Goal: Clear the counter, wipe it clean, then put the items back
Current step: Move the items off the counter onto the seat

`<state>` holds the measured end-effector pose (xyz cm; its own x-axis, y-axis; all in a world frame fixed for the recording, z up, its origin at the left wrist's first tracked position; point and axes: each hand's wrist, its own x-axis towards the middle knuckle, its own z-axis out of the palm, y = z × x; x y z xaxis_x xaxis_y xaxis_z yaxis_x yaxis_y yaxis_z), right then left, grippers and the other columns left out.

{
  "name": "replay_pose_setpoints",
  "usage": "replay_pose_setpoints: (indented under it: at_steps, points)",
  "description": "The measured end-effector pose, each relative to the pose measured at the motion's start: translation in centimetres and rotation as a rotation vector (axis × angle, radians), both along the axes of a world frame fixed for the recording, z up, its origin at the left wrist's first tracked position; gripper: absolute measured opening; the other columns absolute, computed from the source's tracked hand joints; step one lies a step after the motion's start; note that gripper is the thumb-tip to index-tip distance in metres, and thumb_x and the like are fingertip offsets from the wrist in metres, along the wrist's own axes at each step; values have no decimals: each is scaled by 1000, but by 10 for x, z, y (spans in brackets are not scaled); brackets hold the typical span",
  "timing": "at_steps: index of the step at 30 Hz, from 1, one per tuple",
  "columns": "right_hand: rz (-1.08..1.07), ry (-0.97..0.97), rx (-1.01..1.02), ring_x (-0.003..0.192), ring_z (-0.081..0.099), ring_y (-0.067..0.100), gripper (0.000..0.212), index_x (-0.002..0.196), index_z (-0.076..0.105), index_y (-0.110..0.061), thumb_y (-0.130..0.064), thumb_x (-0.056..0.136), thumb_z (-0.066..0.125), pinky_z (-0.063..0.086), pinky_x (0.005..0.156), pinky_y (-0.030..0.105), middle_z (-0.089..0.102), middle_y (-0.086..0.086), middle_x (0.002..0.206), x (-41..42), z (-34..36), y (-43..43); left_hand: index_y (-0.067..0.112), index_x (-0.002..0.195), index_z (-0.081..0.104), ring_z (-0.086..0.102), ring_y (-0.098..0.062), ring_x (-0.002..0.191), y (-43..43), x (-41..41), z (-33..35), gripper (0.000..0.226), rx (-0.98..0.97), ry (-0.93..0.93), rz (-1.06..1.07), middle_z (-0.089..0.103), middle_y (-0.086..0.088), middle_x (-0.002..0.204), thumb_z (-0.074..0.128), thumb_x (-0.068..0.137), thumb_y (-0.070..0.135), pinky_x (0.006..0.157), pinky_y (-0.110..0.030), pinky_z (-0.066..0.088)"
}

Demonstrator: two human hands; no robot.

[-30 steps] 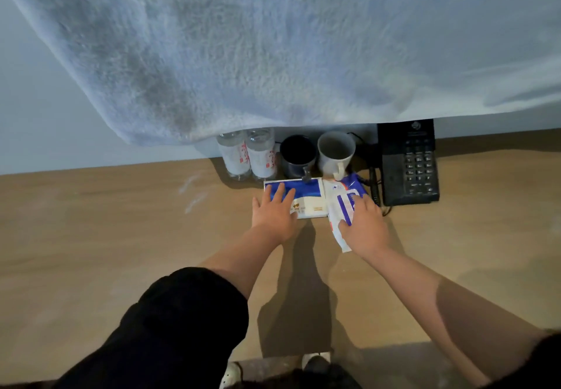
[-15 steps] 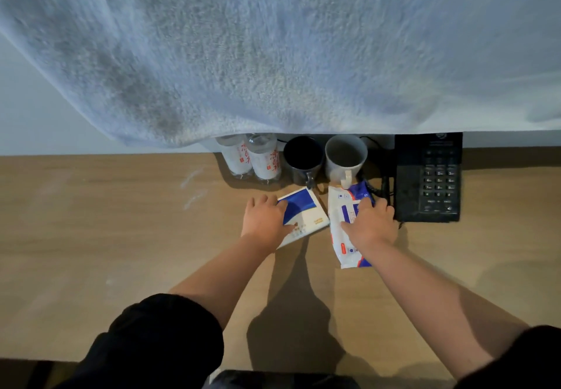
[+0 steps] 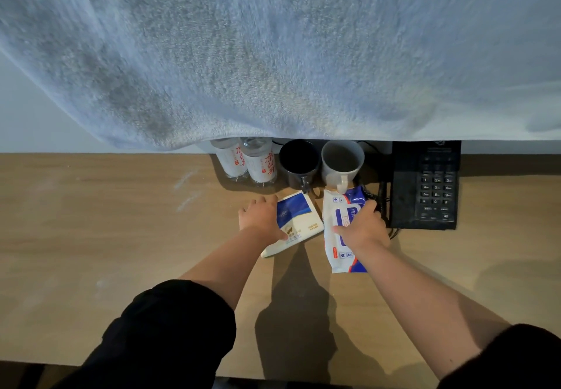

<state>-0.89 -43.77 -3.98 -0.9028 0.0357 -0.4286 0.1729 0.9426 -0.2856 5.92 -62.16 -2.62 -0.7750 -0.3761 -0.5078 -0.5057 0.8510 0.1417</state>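
Wood-coloured counter (image 3: 91, 236) fills the lower half of the frame, under a pale wall. The largest thing is a fluffy pale blue cloth (image 3: 273, 54) that hangs close to the camera and hides the whole upper part.

At the right of the back row stands a black telephone (image 3: 425, 185). Left of it are a white mug (image 3: 341, 161), a dark mug (image 3: 299, 161) and two bottles (image 3: 246, 162), all near the wall. Faint white streaks (image 3: 188, 188) show on the wood at centre left.

In front of the mugs lie two packs, still on the counter. The left hand (image 3: 261, 218) grips the tissue pack (image 3: 299, 218) at its left edge, thumb on top. The right hand (image 3: 362, 227) has its fingers curled over the right edge of the wet wipes pack (image 3: 337, 246).

I judge that the clearing is only starting. The white mug's handle looks to touch the top of the wipes pack, so a quick lift could tip the mug. The telephone cord (image 3: 381, 203) lies just beside the right hand and may catch. The cloth also blocks the view of the back of the counter.
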Motion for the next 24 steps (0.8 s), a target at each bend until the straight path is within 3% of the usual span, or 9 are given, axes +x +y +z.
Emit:
replay_pose_setpoints:
  at_steps: [11, 15, 19, 24]
  points:
    - [-186, -131, -114, 110, 59, 29, 78, 127, 32, -13, -40, 73, 81, 53, 80, 38, 54, 10, 127, -4, 0, -2, 19, 142, 38, 43, -26, 129, 1, -1, 2, 91, -96, 7, 9, 47, -6, 138, 82, 69, 51, 105, -42, 41]
    - [-232, -166, -150, 103, 61, 27, 72, 123, 41, -13, -43, 71, 82, 55, 80, 39, 58, 9, 120, -2, 2, 0, 17, 134, 43, 51, -22, 115, -8, 0, 0, 83, 100, -74, 159, 53, -5, 128, 82, 70, 49, 90, -35, 52]
    - [-231, -158, -155, 99, 62, 26, 71, 122, 42, -15, -45, 71, 81, 55, 76, 38, 58, 8, 117, 1, 6, 1, 14, 128, 46, 56, -20, 101, -10, 2, 3, 64, 312, -121, 325, 57, -6, 124, 78, 79, 40, 77, -29, 49]
    - [-245, -240, -227, 96, 62, 26, 60, 119, 45, -14, -37, 76, 79, 51, 73, 35, 60, 9, 113, -1, 15, 2, 9, 124, 51, 60, -26, 112, -14, 10, 6, 54, 567, -180, 519, 60, -8, 124, 78, 80, 27, 87, -33, 51]
